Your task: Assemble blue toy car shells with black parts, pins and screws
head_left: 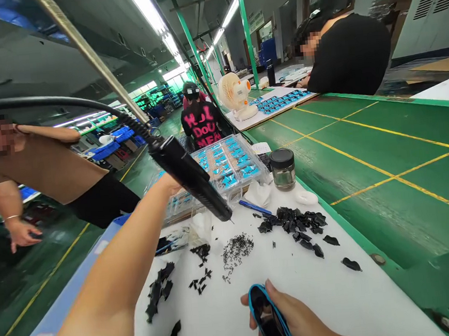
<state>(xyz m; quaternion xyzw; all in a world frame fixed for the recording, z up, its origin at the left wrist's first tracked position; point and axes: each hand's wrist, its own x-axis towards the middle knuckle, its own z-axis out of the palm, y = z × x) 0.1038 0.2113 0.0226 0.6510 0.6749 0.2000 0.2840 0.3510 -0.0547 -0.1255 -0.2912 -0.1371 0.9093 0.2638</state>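
r hand (298, 315) is closed round a piece (273, 325), thumb on its right side, fingers curled round the left; piece is over the counter (323, 284), hollow side up. l hand (170, 184) is out at arm's length by the tray (262, 176), mostly hidden behind the hanging driver (190, 178); can't tell how far open it is or if it has hold of anything. step in hand, judging by pose: r hand steadies the piece while l hand is busy at the tray. next move prob calls for a steady r grip, hollow kept up, & l hand clear of the driver's thin tip.

mat'ls: piece = glossy, prob plastic, narrow rounded shell, blue rim, dark inside. tray = clear, stiff, w/ blue parts (229, 180) in rows. driver = black cylinder on a ribbed cable (131, 122). fwd of r hand, tiny dark bits (238, 247), prob screws, too small to be sure. fwd-right of it, heaped black parts (296, 219), thin + curved; beyond, a glass jar (283, 171), dark lid, near a crumpled tissue (258, 192).
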